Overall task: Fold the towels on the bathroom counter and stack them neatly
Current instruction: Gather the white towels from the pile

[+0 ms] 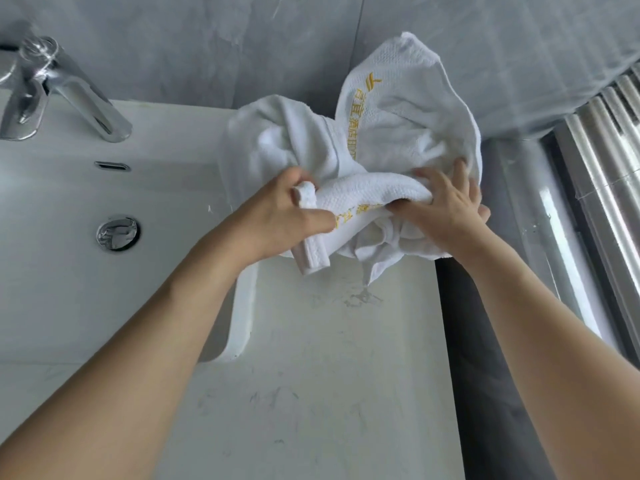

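A crumpled heap of white towels (391, 126) with yellow embroidered lettering lies at the back of the white counter (311, 358), leaning against the grey wall. My left hand (277, 216) grips the hemmed edge of the front towel (363, 195), with a folded corner sticking out between thumb and fingers. My right hand (446, 206) grips the same towel's bunched edge further right, fingers dug into the cloth. The towel is lifted slightly off the counter between both hands. How many towels are in the heap I cannot tell.
A white sink basin (69, 271) with a chrome drain (117, 233) and chrome faucet (62, 88) lies to the left. A dark gap (485, 341) borders the counter's right edge, with a ribbed metallic panel (602, 174) beyond.
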Motion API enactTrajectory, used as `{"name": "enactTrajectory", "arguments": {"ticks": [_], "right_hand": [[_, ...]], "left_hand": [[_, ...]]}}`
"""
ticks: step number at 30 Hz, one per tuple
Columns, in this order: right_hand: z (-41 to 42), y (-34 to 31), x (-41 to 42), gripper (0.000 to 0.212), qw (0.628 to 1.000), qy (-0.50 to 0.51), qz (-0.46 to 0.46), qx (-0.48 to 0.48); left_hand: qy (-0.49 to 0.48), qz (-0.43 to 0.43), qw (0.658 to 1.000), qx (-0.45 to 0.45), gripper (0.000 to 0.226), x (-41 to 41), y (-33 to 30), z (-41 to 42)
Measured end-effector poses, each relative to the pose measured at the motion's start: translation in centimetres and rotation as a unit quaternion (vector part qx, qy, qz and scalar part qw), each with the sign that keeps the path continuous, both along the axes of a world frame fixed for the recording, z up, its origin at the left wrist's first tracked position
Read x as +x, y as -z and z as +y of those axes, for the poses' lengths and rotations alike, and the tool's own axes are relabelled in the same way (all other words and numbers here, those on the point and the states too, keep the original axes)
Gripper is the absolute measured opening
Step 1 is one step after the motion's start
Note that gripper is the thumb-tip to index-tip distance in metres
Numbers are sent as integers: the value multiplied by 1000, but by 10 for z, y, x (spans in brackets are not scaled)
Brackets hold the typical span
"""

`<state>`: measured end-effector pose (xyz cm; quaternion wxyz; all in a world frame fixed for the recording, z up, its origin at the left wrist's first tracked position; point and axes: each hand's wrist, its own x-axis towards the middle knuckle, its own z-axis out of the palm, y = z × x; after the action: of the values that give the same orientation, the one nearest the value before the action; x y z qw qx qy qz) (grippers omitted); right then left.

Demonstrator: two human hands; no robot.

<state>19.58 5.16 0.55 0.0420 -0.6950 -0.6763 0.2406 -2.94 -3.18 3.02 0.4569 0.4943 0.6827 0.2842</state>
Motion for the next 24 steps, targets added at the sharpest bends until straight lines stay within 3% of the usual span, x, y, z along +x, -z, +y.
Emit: {"name": "enactTrajectory", "arguments": {"ticks": [3,6,7,11,16,18,19,20,22,24], "right_hand": [[3,-2,0,66,999,34,-24,8],[5,-3,0,47,998,32,-25,41],[5,-2,2,44,997,36,-6,65],[9,-2,2,51,981,107,93,136],[22,-7,-4,94,979,166,73,92],[27,-11,-2,100,967,213,119,69],[27,-15,-2,94,958,230,154,70],[27,-18,-3,77,952,229,186,77],[28,-22,-4,23,949,190,226,113],[26,-26,-6,15,938,168,273,135]], "left_hand": [[17,122,992,28,88,5,-2,1],[49,358,930,73,108,11,7,4],[39,401,910,97,110,12,12,4],[-82,393,894,201,87,10,31,11],[-73,433,862,252,39,12,29,32],[-87,385,869,300,32,16,22,39],[-105,322,884,321,32,19,17,42],[-126,239,903,336,31,23,11,45],[-159,72,933,314,28,31,-1,48],[-158,26,953,259,30,34,-7,51]]}}
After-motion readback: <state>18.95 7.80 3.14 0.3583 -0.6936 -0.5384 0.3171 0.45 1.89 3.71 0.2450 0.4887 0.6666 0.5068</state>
